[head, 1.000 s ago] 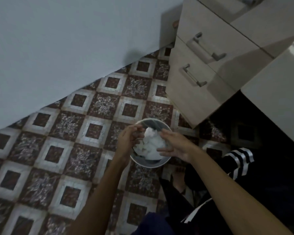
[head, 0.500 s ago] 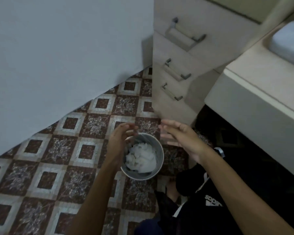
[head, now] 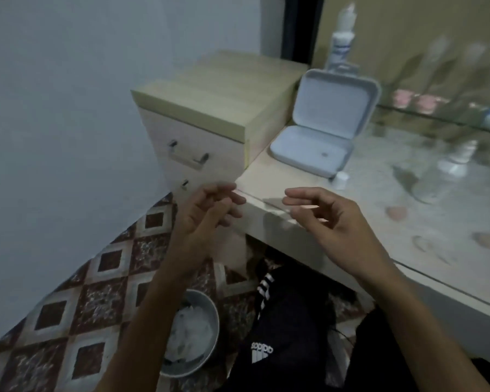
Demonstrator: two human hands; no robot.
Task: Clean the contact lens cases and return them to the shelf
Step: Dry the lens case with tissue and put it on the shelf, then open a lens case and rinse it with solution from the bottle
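A pale blue hinged case (head: 323,128) stands open on the glass-topped desk (head: 408,222), its lid upright and its tray showing nothing inside. A small white cap (head: 340,179) sits just in front of it. My left hand (head: 207,213) hovers at the desk's front corner with loosely curled fingers and holds nothing. My right hand (head: 328,219) hangs over the desk edge, fingers relaxed and empty. Down on the floor between my forearms sits a grey bin (head: 193,335) full of crumpled white tissue.
A wooden drawer unit (head: 210,108) with metal handles stands left of the desk against the wall. A white squeeze bottle (head: 341,38) is behind the case. Blurred clear bottles (head: 441,165) and pink items (head: 413,100) sit at the desk's right. Patterned floor tiles lie below.
My view has swung up from the bin to the desk. Both hands have lifted away from the tissue in the bin and now hover empty at the desk edge.
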